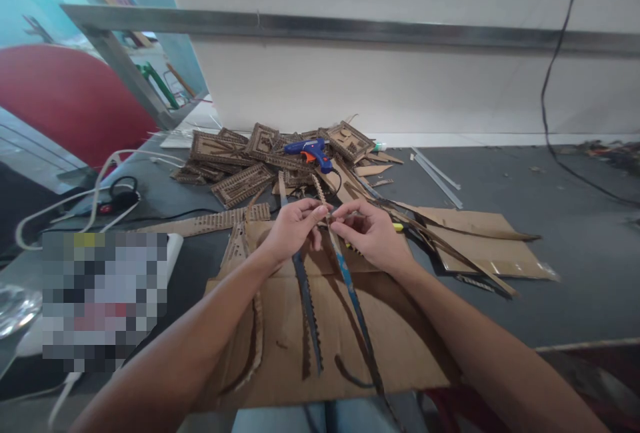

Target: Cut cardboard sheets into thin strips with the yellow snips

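Note:
Over a large cardboard sheet point(400, 346), my left hand point(295, 227) pinches a long corrugated cardboard strip point(345, 269) between thumb and fingers. My right hand point(367, 229) is closed beside it, fingertips pressed together at the same strip. Partly blue, the strip runs down past the sheet's front edge, and its upper end shows above my hands. A second dark toothed strip point(306, 306) lies left of it. Farther left, a curved cardboard strip point(257, 326) rests on the sheet. A yellow object point(398, 227) shows partly behind my right hand.
Several cardboard frame pieces point(215, 147) are heaped behind the sheet, with a blue glue gun point(313, 151) on top. Clear glue sticks point(437, 179) and flat cardboard point(475, 239) lie to the right. White cables point(97, 199) and a blurred-out item point(105, 299) occupy the left.

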`<state>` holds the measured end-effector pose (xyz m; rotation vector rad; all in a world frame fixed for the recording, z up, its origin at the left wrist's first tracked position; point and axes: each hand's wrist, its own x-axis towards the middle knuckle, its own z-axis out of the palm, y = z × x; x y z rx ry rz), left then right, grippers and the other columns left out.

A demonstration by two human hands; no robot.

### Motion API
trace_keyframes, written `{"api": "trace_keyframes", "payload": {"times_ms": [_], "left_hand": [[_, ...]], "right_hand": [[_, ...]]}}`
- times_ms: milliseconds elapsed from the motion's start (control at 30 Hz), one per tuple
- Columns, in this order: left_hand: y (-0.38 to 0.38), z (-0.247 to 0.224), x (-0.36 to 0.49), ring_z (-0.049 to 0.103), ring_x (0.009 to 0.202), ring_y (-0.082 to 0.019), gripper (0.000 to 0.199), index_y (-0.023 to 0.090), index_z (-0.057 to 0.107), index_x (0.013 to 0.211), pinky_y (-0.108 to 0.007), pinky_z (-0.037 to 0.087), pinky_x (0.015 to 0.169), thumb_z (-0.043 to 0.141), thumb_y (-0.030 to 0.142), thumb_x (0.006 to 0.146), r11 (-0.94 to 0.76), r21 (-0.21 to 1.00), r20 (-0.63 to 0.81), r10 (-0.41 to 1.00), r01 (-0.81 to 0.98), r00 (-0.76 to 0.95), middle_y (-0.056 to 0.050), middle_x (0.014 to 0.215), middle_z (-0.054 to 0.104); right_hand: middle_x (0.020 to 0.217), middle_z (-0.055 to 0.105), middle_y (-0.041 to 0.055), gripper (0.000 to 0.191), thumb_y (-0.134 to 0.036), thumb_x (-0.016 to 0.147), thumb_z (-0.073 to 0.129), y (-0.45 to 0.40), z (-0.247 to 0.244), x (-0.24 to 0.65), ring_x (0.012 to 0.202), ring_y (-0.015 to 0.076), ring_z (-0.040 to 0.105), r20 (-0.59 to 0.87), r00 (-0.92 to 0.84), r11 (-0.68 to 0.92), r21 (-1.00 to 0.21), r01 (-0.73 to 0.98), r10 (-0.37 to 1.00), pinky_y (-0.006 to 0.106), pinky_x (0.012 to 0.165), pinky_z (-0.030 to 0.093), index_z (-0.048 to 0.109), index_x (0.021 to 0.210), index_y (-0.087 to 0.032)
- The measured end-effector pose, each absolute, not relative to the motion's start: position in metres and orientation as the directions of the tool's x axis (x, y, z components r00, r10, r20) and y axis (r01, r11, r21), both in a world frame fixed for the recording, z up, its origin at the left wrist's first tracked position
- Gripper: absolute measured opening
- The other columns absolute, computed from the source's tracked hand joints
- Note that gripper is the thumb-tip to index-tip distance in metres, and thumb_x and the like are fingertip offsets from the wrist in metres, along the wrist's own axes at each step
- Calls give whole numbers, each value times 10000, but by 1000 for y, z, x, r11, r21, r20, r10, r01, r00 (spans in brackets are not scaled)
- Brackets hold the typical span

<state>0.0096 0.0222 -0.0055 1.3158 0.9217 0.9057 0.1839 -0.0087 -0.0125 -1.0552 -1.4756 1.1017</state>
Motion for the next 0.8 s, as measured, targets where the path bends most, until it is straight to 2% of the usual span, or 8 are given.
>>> {"api": "trace_keyframes", "payload": {"times_ms": [200,333,433,567,800], "left_hand": [[23,-7,11,596,392,-127,439,143,602,883,-222,489,392,722,552,779,87,995,-60,914,-48,401,19,551,635],[24,-8,11,615,421,-135,454,143,597,857,-217,498,407,731,567,763,96,995,-72,911,-41,406,11,543,640],[24,-9,10,610,422,-134,456,124,633,910,-217,500,415,730,548,774,106,994,-81,913,-39,400,10,525,633],[25,-11,10,592,423,-124,394,119,684,941,-217,494,426,709,491,812,107,994,-91,919,-22,384,18,515,613],[25,-12,9,568,426,-117,351,112,717,936,-207,462,409,723,442,814,91,995,-96,928,30,360,16,498,599]], "right_hand": [[700,646,-14,115,-313,844,696,-12,-8,184,534,104,477,321,-167,357,-894,272,932,250,530,406,671,902,-216],[868,738,19,94,-257,878,661,-12,-8,189,590,117,559,460,-238,518,-756,400,855,256,606,469,679,966,-230],[977,755,36,148,-232,931,593,-9,-11,195,678,135,635,525,-345,627,-621,470,778,269,689,508,684,1046,-251],[1066,749,41,234,-236,975,528,-8,-13,200,822,160,695,528,-437,685,-519,512,728,284,779,536,663,1160,-289],[1199,710,52,345,-169,979,487,-10,-16,197,1060,194,686,475,-504,692,-483,536,721,317,879,543,582,1287,-291]]}}
